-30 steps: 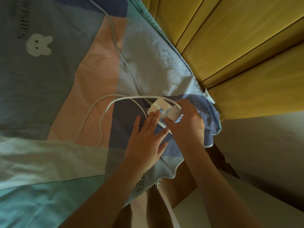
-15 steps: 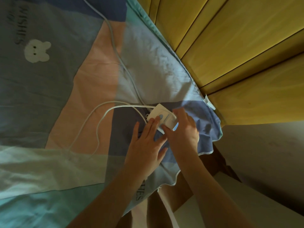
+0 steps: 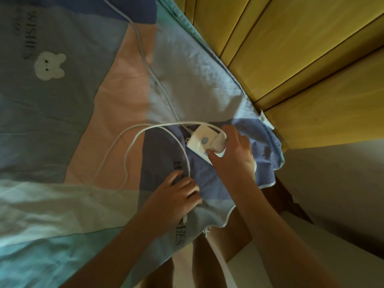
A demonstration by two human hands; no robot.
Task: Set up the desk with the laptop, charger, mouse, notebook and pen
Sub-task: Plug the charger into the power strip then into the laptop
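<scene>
Right hand (image 3: 232, 156) grips the white charger (image 3: 204, 142) plug, sitting on a power strip on the bed (image 3: 62, 121) near the yellow wall panels (image 3: 301, 59). Left hand (image 3: 176, 194) clenched on the white cable (image 3: 128, 146), looping across the blanket.

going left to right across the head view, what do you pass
bunny print → loop of white cable → left hand → white power strip → right hand → yellow wooden panels
</scene>
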